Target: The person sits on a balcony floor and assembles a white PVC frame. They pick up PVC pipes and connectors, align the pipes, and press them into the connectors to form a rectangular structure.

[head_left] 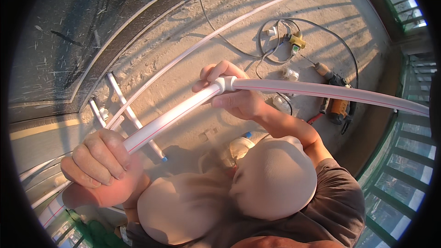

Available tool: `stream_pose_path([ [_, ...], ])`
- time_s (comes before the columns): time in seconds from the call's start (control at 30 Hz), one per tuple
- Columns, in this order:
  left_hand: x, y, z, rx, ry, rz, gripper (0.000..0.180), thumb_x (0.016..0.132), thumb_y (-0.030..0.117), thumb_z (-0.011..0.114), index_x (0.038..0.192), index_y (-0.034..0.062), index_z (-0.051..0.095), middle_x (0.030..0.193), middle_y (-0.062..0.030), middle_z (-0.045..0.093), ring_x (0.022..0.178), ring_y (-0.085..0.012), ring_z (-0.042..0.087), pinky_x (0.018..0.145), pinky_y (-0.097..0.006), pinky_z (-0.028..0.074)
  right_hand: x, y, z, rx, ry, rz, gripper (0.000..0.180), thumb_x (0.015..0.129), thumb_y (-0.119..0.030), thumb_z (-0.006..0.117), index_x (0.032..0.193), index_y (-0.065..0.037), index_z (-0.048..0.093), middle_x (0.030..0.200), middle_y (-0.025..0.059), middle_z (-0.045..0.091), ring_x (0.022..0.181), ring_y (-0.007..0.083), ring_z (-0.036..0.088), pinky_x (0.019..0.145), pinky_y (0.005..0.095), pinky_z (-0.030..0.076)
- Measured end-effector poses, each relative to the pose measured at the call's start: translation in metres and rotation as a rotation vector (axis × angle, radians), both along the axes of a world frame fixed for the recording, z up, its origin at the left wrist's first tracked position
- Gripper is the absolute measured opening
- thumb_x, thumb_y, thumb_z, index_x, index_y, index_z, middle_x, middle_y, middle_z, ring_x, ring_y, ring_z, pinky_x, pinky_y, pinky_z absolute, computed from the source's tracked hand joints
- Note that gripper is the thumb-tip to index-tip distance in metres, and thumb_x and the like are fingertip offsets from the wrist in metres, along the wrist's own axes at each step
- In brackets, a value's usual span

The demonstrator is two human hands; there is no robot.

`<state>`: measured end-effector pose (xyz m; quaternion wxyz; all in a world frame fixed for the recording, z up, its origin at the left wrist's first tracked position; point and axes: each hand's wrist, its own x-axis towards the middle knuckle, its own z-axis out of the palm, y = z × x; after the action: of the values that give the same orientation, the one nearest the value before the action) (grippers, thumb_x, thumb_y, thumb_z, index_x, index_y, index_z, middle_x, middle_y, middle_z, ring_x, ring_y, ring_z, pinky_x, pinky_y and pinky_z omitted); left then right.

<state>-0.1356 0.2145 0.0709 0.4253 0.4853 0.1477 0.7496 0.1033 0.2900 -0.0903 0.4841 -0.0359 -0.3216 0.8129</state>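
My left hand (103, 165) is wrapped round a white plastic pipe (170, 117) with a red stripe, at the lower left. This pipe runs up to a white pipe fitting (225, 84) in the middle. My right hand (239, 98) holds the fitting, with fingers behind it and the thumb below. From the fitting's other side, a second white striped pipe (330, 93) stretches to the right edge and bends off there. The two pipes meet at an angle at the fitting, and all are held above the floor.
A long white pipe (202, 41) crosses the dusty floor. Short pipe pieces (133, 112) lie at the left. At the right are an orange power drill (339, 108), a yellow socket block (296, 41) and a looped dark cable (337, 27). A green railing (399, 179) borders the right side.
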Motion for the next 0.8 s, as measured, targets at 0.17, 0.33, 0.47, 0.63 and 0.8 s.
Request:
stream_pose_path([
  [0.17,0.005,0.006,-0.013,-0.034,-0.019,0.035,0.036,0.104,0.02,0.053,0.07,0.0145,0.043,0.053,-0.0008,0.043,0.041,-0.0108,0.041,0.04,-0.025,0.033,-0.001,0.005,-0.012,-0.043,-0.027,-0.033,0.04,0.083,0.013,0.079,0.112,-0.006,0.059,0.12,0.0095,0.06,0.122,0.028,0.066,0.097,0.0414,0.061],
  [0.33,-0.003,0.018,-0.024,-0.035,-0.042,-0.049,0.037,0.103,0.02,0.046,0.068,0.0139,0.041,0.054,-0.0016,0.043,0.041,-0.0114,0.038,0.041,-0.027,0.031,0.002,0.013,-0.017,-0.057,-0.057,-0.03,0.042,0.082,0.01,0.082,0.114,-0.006,0.06,0.121,0.0099,0.061,0.124,0.0276,0.066,0.093,0.0391,0.06],
  [0.47,-0.002,0.026,-0.028,-0.079,-0.105,0.008,0.046,0.104,0.039,0.05,0.066,0.0151,0.039,0.058,-0.0003,0.043,0.042,-0.0105,0.037,0.047,-0.027,0.033,0.0,0.023,-0.016,-0.119,-0.054,-0.057,0.048,0.079,0.012,0.084,0.116,-0.006,0.06,0.122,0.0098,0.062,0.124,0.0264,0.067,0.092,0.0356,0.06],
  [0.63,0.003,0.022,0.005,-0.201,-0.11,0.015,0.034,0.092,0.032,0.051,0.065,0.0152,0.04,0.059,-0.0003,0.041,0.051,-0.0141,0.039,0.056,-0.029,0.033,0.002,0.021,0.017,-0.104,-0.111,-0.155,0.048,0.077,0.01,0.086,0.115,-0.006,0.061,0.123,0.0109,0.061,0.119,0.0258,0.069,0.095,0.0375,0.058],
  [0.8,0.023,-0.001,0.116,-0.382,-0.018,-0.056,0.032,0.095,0.031,0.056,0.069,0.0142,0.044,0.062,-0.001,0.045,0.055,-0.0156,0.042,0.056,-0.032,0.034,0.033,-0.011,0.124,-0.318,-0.128,-0.191,0.047,0.07,0.01,0.09,0.106,-0.006,0.064,0.128,0.0125,0.058,0.112,0.0253,0.07,0.088,0.0365,0.058],
])
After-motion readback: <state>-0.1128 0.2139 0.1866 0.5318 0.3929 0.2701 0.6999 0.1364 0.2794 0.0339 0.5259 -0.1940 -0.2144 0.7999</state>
